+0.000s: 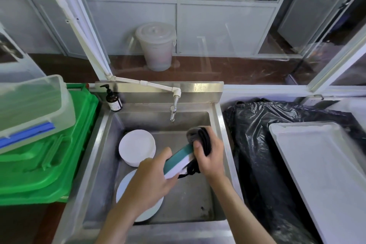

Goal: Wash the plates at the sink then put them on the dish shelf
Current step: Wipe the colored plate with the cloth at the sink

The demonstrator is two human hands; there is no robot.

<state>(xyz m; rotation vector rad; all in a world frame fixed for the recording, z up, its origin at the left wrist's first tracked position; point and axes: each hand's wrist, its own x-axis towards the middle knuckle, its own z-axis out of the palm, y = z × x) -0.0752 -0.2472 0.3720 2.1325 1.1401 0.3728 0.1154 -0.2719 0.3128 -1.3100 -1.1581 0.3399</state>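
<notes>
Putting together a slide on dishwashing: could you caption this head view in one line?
Over a steel sink holding white plates, the left hand and right hand hold a teal-and-white sponge.

- A commercial kitchen's washing-up area, not a home; a deep stainless steel sink [99, 144] with a steel splashback fills the centre
- A tap [172, 112] at 12 o'clock hangs from exposed white pipe; a brown pump bottle [113, 101] stands at 11 o'clock
- White plates [136, 147] are stacked in the basin
- Green crates [49, 164] at 9 o'clock; a black bin bag [257, 144] and white tray [320, 174] at 3 o'clock
- Glazed partitions at 12 o'clock show steel racks beyond; a lidded white bucket [156, 45] stands on the floor
</notes>
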